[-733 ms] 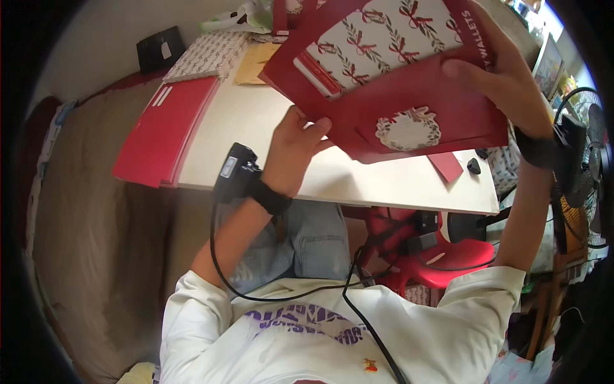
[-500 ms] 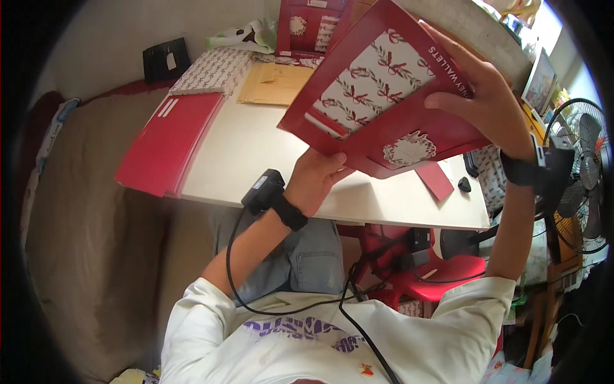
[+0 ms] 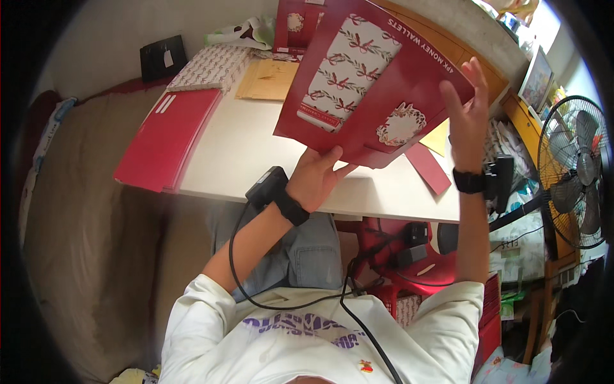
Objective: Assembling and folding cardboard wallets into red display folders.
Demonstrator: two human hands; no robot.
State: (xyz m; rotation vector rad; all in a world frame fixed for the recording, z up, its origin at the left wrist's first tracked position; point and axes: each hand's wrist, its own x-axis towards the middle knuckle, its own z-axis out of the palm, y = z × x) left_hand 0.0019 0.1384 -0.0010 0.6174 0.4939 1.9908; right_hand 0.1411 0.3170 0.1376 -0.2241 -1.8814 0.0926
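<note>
A flat red cardboard pack (image 3: 416,83) is held up tilted above the table. Through its long cut-out shows a white sheet with green sprigs and red bows (image 3: 352,67), and a wreath-shaped tag (image 3: 401,125) sits beside that. My left hand (image 3: 314,174) grips the pack's lower edge, thumb in front. At the pack's right edge is my right hand (image 3: 469,115), its fingers spread; whether the thumb touches the edge I cannot tell.
On the white table (image 3: 236,153) lie a stack of red card sheets (image 3: 167,137), a patterned stack (image 3: 211,67), brown envelopes (image 3: 262,80) and a red strip (image 3: 427,168). Behind stands a similar red pack (image 3: 294,25). A black fan (image 3: 579,169) is at right; a red chair (image 3: 441,265) below.
My right hand has let go of the pack's upper right and drawn down, fingers now spread. The pack has turned more upright and shifted slightly left, with my left hand still on its lower edge.
</note>
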